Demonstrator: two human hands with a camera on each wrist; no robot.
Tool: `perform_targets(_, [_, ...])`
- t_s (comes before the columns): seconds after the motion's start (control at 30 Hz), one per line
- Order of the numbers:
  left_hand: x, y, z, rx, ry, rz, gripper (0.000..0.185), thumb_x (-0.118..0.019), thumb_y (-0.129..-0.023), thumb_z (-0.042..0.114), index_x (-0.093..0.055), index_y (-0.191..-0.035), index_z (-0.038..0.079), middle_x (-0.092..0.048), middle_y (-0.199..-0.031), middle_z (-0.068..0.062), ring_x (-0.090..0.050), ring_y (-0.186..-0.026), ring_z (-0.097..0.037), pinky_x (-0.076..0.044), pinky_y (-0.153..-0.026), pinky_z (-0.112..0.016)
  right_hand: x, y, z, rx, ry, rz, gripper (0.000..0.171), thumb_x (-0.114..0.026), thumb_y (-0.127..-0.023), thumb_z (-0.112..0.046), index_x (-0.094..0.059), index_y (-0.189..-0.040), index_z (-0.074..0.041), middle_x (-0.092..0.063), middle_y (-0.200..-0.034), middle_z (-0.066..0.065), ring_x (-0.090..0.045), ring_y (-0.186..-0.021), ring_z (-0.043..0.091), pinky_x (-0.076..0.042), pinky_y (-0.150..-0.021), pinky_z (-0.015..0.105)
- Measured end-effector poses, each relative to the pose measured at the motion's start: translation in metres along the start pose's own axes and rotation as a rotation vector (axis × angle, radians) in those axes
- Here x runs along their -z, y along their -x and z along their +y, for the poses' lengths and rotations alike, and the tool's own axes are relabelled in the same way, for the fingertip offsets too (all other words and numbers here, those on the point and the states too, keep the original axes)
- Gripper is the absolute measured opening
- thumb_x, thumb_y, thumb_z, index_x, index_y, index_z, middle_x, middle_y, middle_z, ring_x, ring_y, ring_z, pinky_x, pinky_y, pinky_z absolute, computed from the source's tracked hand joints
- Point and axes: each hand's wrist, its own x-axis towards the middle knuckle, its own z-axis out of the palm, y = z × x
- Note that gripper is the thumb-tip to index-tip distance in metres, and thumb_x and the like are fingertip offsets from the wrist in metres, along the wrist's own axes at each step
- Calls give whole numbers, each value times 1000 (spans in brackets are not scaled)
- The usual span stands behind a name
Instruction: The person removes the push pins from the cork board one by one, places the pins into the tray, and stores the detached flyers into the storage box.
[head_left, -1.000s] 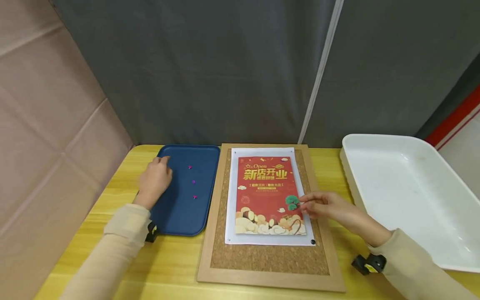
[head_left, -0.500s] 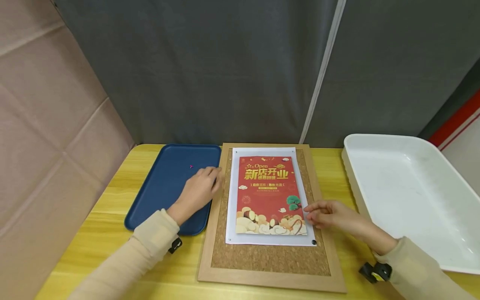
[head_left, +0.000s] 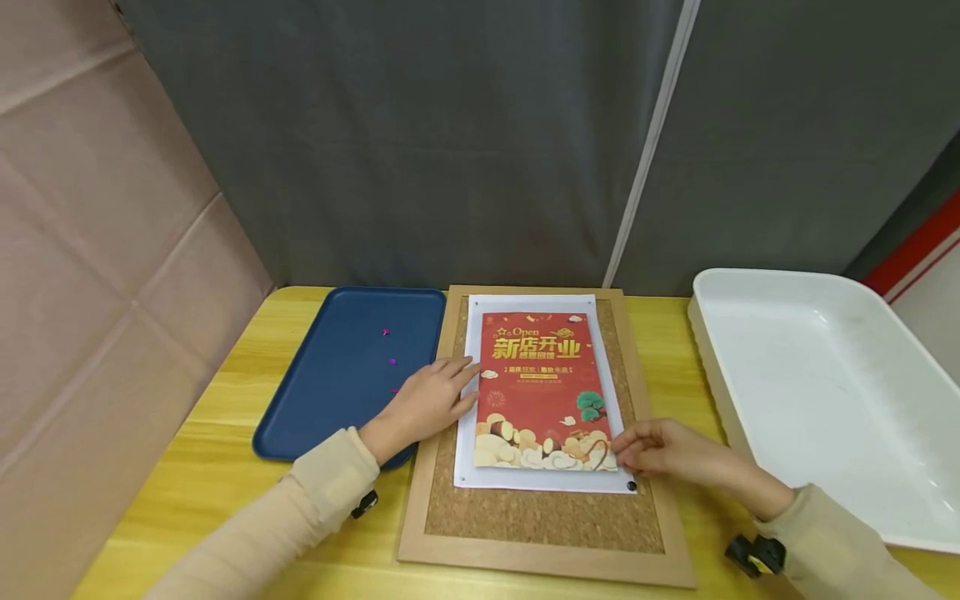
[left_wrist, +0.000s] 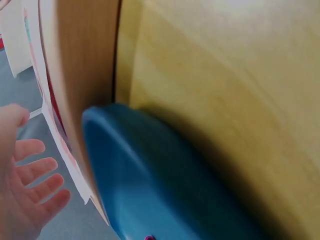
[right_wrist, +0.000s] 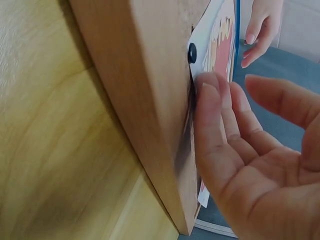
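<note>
Poster (head_left: pixel 542 387) lies flat on the cork board (head_left: pixel 540 517) at the centre of the head frame — I can't make out its small print, and both wrist views show it only edge-on. My left hand (head_left: pixel 429 398) rests with straight fingers on its left margin, holding nothing. My right hand (head_left: pixel 663 452) touches the lower right corner just above the black pin (head_left: pixel 632 485) — fingers loosely bent, gripping nothing. Tiny pins (head_left: pixel 392 362) dot the blue tray (head_left: pixel 330 392) on the left.
</note>
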Motion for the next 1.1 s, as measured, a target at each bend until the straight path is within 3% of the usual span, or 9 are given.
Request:
perform_targets(0.53, [-11, 2, 0, -7, 4, -194, 65, -47, -96, 49, -35, -149, 14, -32, -156, -10, -31, -144, -30, -28, -116, -48, 1, 3, 4, 79, 131, -47, 24, -62, -87, -2, -59, -103, 16, -66, -90, 14, -57, -78, -1, -51, -68, 15])
perform_targets(1.1, [-10, 6, -3, -14, 51, -236, 67, -46, -96, 51, -32, -150, 14, -30, -157, -11, -27, -146, -29, -26, -117, -50, -2, 1, 0, 125, 237, -89, 14, -67, -80, -2, -64, -91, 7, -66, -83, 6, -56, -74, -2, -51, -66, 17])
